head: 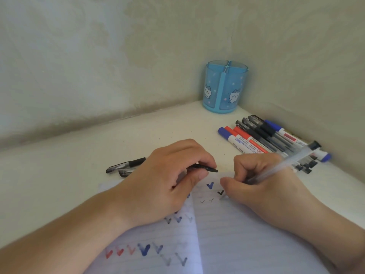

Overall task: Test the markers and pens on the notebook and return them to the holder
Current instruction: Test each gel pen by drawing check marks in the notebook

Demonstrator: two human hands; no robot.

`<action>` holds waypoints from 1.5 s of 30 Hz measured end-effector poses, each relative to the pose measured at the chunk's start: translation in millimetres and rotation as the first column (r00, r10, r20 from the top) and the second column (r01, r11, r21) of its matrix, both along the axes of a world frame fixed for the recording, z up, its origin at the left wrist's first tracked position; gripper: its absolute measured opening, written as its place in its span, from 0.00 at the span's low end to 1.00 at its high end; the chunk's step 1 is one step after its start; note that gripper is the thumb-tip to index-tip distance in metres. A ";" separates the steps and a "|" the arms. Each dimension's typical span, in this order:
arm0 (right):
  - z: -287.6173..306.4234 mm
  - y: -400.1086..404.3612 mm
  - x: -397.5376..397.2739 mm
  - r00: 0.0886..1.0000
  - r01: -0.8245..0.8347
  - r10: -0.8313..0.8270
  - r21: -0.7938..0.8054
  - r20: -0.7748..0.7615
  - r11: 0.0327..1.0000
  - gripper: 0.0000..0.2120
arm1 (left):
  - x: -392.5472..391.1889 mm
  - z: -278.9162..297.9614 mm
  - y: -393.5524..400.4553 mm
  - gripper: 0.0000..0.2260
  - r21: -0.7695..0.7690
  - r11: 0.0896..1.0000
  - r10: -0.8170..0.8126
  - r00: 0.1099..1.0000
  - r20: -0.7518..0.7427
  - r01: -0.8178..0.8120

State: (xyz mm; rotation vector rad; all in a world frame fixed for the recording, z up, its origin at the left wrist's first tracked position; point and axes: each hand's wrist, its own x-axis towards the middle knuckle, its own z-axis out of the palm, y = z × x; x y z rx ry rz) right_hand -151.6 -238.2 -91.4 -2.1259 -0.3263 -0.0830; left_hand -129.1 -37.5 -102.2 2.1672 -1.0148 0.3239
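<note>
An open lined notebook (227, 234) lies at the near edge, covered with red, blue and black tick marks. My right hand (262, 186) grips a clear-barrelled black pen (292, 161), its tip on the right page just below a black tick. My left hand (167, 182) rests on the left page and pinches a thin black pen cap (205, 168). The blue translucent holder (225, 87) stands in the far corner and looks empty. A pile of markers and pens (266, 137) lies to the right of the notebook.
Two black pens (126, 166) lie on the white table (79, 175) left of my left hand. Walls close in behind and to the right, meeting at the corner by the holder.
</note>
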 end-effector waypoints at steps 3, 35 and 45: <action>-0.9 -1.0 0.6 1.000 -0.003 0.003 -0.009 -0.003 1.000 0.15 | 0.2 -0.1 0.2 0.06 -0.002 1.000 -0.001 1.000 -0.001 0.001; 7.4 -6.1 -1.9 0.984 -0.129 0.178 0.582 -0.027 0.803 0.10 | -6.9 7.5 -4.1 0.13 -0.336 0.940 0.005 0.990 -0.142 -0.053; 5.7 -2.6 -10.8 0.992 -0.109 0.069 0.424 0.108 0.899 0.07 | -9.6 9.4 -5.4 0.09 -0.371 0.925 0.022 0.987 -0.159 -0.080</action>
